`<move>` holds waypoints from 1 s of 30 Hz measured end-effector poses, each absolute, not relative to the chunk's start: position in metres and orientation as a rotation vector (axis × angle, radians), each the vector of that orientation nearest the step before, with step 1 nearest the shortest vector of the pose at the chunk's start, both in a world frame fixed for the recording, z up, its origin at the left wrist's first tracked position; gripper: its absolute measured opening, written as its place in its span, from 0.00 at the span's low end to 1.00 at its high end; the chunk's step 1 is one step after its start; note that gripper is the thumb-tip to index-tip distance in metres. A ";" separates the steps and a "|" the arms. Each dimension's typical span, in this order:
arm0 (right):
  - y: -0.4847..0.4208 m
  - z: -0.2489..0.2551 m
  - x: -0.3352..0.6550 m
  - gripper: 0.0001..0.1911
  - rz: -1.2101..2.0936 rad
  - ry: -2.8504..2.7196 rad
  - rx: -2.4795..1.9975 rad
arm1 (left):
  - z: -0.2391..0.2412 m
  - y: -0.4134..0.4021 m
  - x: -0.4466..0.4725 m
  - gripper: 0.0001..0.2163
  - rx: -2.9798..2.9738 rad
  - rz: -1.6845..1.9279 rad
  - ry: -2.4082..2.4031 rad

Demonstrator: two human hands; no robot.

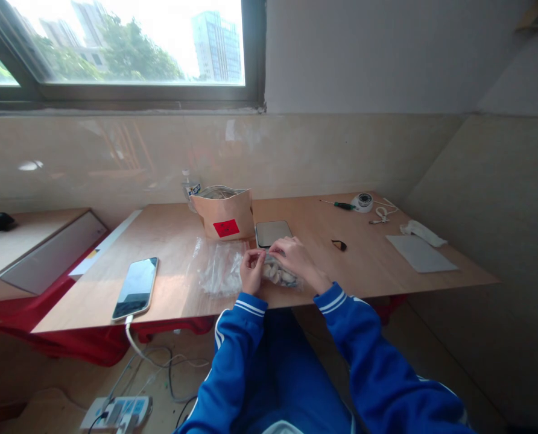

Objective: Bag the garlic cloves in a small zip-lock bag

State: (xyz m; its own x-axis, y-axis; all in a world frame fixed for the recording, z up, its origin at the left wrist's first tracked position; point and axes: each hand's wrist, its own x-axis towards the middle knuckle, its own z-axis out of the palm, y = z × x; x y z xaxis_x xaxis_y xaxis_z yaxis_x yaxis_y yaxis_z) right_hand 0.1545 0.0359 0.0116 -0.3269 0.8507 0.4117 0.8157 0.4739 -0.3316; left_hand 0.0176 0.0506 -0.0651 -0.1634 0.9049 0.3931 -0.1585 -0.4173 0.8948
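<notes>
My left hand (252, 271) and my right hand (298, 258) meet near the front edge of the wooden table (169, 241). Both are closed on a small clear plastic bag (278, 272) with pale contents that lies between them. The left hand pinches its left end. The right hand lies over its top, fingers curled. A pile of empty clear plastic bags (219, 268) lies just left of my left hand. Both sleeves are blue with white stripes.
A brown paper pouch (225, 212) with a red label stands open behind the bags, beside a small flat scale (273, 232). A phone (136, 287) on a cable lies at the left. A screwdriver (340, 205), tape roll (363, 202), grey sheet (420, 252) and small dark object (339, 245) lie at the right.
</notes>
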 end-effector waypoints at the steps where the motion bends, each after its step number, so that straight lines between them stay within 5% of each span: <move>1: 0.036 0.009 0.155 0.08 0.075 -2.189 -1.405 | -0.065 0.051 0.017 0.09 1.311 1.724 0.940; 13: 0.034 0.006 0.162 0.11 -0.133 -2.265 -1.522 | -0.064 0.050 0.018 0.11 1.335 1.645 0.983; 23: 0.032 0.008 0.158 0.15 0.030 -2.215 -1.370 | -0.071 0.052 0.017 0.11 1.246 1.706 0.991; 30: 0.035 0.016 0.147 0.08 -0.024 -2.232 -1.431 | -0.068 0.050 0.019 0.11 1.291 1.700 0.983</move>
State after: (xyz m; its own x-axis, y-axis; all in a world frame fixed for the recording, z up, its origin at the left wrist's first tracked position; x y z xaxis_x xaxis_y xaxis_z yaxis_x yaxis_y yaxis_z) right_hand 0.1467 0.0354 0.0156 -0.3339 0.8507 0.4060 0.8593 0.4517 -0.2398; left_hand 0.0185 0.0496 -0.0679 -0.1893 0.9057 0.3792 -0.1232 -0.4051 0.9059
